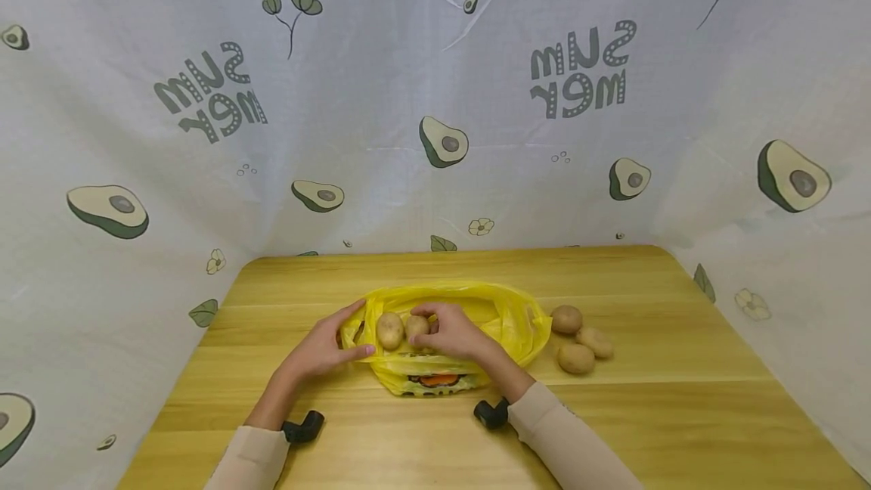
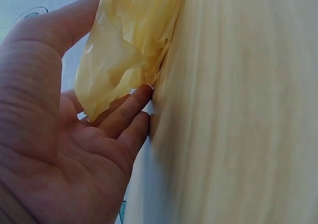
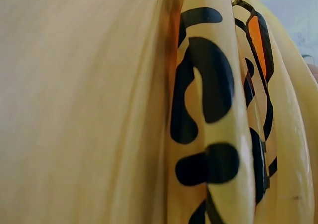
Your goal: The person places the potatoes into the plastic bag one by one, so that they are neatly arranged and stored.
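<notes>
Inside the yellow bag (image 1: 415,366) on the bench (image 1: 660,354), a potato (image 1: 414,326) is being clamped by the fingers of the right hand (image 1: 450,330) while the bag's edge is being pinched by the left hand (image 1: 325,344), snagging being risked by loose, floppy plastic.

- I cannot tell which room I am in; it looks like a screened-off tabletop set.
- Pale cloth (image 1: 381,82), printed with avocados, flowers and mirrored "summer" lettering, hangs behind and beside my worktop (image 1: 667,407).
- Wood grain, potatoes (image 1: 576,359) and a yellow plastic bag (image 1: 522,324) look homely, kitchen-like.
</notes>
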Demonstrator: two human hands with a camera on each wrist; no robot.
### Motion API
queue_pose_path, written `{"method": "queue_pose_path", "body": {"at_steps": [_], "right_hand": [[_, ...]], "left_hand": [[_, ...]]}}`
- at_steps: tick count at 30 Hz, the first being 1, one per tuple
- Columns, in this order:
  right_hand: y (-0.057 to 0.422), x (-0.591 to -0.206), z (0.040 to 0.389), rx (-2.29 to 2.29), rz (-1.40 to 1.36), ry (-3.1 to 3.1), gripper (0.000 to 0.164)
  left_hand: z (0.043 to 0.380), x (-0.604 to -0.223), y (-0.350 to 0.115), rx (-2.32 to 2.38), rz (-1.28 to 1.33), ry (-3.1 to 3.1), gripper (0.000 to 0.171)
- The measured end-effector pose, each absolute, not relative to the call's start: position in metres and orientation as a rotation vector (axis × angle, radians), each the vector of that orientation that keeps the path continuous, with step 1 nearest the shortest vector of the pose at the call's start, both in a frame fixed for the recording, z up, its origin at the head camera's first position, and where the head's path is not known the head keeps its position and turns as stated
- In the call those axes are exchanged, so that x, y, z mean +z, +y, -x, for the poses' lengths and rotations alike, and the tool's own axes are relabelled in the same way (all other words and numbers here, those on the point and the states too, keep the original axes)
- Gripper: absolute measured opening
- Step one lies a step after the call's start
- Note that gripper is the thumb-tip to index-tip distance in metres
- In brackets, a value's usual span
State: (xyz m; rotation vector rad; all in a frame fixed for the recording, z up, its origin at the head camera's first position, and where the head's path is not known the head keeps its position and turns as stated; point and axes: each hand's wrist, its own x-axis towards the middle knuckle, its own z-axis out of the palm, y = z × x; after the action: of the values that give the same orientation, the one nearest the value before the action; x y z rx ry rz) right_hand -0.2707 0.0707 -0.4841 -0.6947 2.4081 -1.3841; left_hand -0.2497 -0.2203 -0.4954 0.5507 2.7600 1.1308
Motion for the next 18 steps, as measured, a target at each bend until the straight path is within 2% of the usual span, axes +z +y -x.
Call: {"method": "queue_pose_path", "body": {"at_steps": [18], "right_hand": [[0.08,-0.478,0.268,-1.324,0.661,2.451,0.067]], "left_hand": [[0.25,-0.495,-0.22,1.156,-0.559,2.746,0.096]]}}
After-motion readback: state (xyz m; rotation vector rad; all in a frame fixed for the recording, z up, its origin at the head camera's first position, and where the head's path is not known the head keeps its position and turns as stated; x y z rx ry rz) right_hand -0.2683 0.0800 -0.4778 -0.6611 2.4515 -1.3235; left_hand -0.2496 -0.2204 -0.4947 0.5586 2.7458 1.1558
